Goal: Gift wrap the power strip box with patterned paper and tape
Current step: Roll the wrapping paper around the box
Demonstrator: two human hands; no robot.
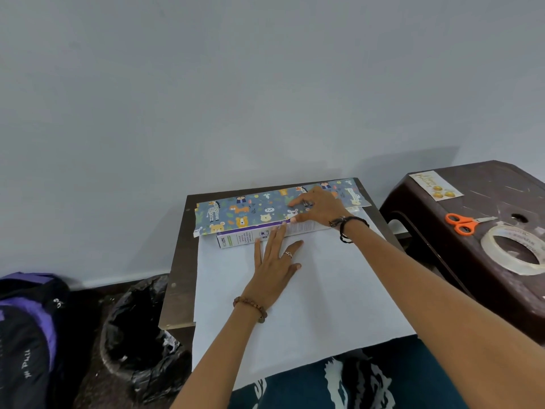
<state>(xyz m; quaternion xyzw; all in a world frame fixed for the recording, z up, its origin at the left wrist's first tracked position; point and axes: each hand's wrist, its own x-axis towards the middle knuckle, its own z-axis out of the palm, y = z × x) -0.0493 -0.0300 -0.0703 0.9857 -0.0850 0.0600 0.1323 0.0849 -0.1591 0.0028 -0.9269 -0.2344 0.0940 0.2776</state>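
Observation:
The power strip box (244,239) lies lengthwise at the far side of a small dark table (177,261). The wrapping paper's white underside (324,290) covers the table towards me. Its far flap (236,211), printed with cartoon animals on blue, is folded over the top of the box. My right hand (317,206) presses flat on that flap with the fingers spread. My left hand (275,261) lies flat on the white paper, its fingertips touching the box's near side.
A brown plastic stool (486,261) stands to the right, carrying orange scissors (461,222), a roll of clear tape (516,249) and a small gift card (436,184). On the floor to the left are a bin with a black bag (138,329) and a purple-black backpack (26,329). A wall rises behind the table.

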